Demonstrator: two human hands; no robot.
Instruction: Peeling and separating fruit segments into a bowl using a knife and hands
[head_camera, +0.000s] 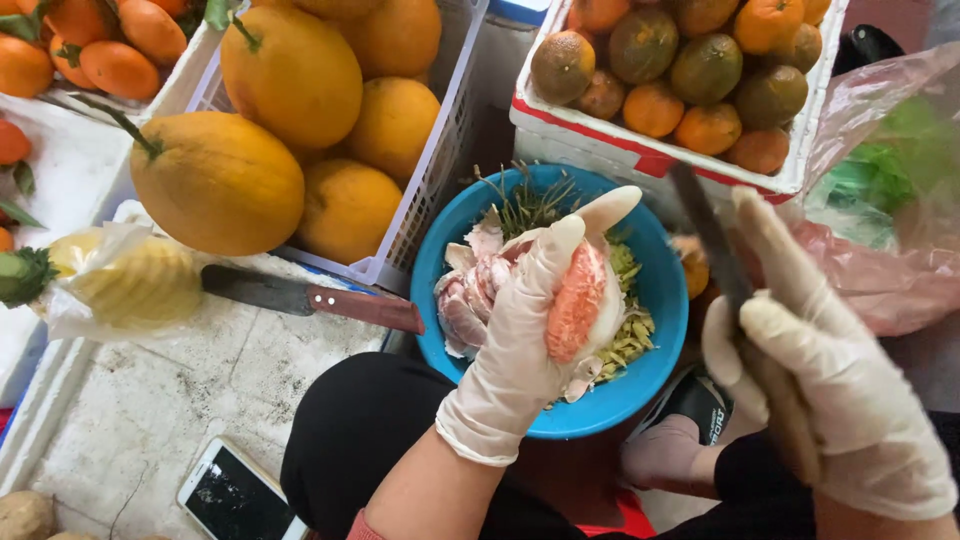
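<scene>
My left hand (520, 330), in a pale glove, holds a peeled pink pomelo segment (578, 300) over a blue bowl (660, 290). White pith clings to the segment's edge. The bowl holds pith scraps, peel bits and green stems. My right hand (830, 390), also gloved, grips a knife (712, 240) by its wooden handle, blade pointing away, to the right of the bowl. The blade is clear of the fruit.
A white crate (440, 170) of big yellow pomelos stands at upper left. A foam box (640, 150) of oranges sits behind the bowl. A second knife (310, 297) and a bagged peeled pineapple (130, 285) lie on the stone slab. A phone (235, 495) lies at the bottom; a pink plastic bag (880, 270) is at right.
</scene>
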